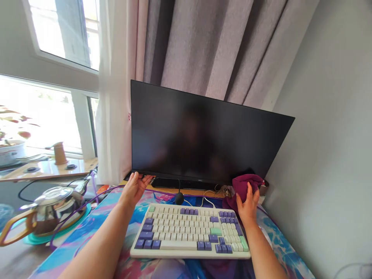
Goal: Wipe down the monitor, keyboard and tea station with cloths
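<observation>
A wide black monitor (203,135) stands dark at the back of the desk. My left hand (134,189) reaches to its lower left corner, fingers spread and touching the bottom edge. My right hand (247,205) is closed on a maroon cloth (245,182) held just under the monitor's lower right part. Between my forearms lies a white, purple and mint keyboard (190,231) on a colourful desk mat (95,228).
A steel kettle (50,209) with a wooden handle sits on a teal trivet at the left, a purple cable (81,211) looping past it. Curtains (203,46) hang behind the monitor. A grey wall (328,135) closes the right side. A window and sill lie at the left.
</observation>
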Tool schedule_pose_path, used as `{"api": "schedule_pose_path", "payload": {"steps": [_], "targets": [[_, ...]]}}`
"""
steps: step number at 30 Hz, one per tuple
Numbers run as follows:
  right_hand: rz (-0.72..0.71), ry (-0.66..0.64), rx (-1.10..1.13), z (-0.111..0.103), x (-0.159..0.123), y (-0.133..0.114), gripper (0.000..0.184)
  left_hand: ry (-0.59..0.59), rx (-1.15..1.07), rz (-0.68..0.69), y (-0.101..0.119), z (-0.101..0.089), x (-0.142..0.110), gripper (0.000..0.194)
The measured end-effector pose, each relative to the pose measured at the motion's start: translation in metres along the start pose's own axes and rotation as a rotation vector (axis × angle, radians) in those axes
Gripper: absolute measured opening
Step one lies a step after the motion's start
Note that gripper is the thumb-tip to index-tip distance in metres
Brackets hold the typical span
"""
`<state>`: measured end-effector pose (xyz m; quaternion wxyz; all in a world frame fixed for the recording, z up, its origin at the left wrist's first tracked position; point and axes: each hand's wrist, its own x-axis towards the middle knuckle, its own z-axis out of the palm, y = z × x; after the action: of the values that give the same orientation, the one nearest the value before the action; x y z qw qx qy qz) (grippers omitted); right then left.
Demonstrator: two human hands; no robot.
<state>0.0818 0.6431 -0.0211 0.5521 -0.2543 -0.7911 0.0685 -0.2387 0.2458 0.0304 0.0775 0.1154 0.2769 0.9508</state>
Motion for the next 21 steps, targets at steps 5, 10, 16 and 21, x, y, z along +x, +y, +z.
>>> {"api": "schedule_pose_path", "payload": {"steps": [5, 10, 16, 21], "targets": [[-0.193, -0.044, -0.072, -0.001, -0.003, -0.005, 0.070, 0.012, -0.007, -0.021, -0.003, -0.006, 0.002, 0.032], [-0.331, -0.106, -0.109, 0.000, -0.004, -0.006, 0.059, -0.002, -0.041, -0.054, -0.004, -0.007, 0.001, 0.025], [-0.506, -0.162, -0.163, -0.002, 0.003, -0.012, 0.055, -0.040, -0.080, -0.059, -0.004, -0.007, -0.001, 0.022], [-0.515, -0.213, -0.162, -0.009, 0.009, -0.027, 0.056, -0.027, -0.127, -0.073, -0.007, -0.010, 0.002, 0.032]]}}
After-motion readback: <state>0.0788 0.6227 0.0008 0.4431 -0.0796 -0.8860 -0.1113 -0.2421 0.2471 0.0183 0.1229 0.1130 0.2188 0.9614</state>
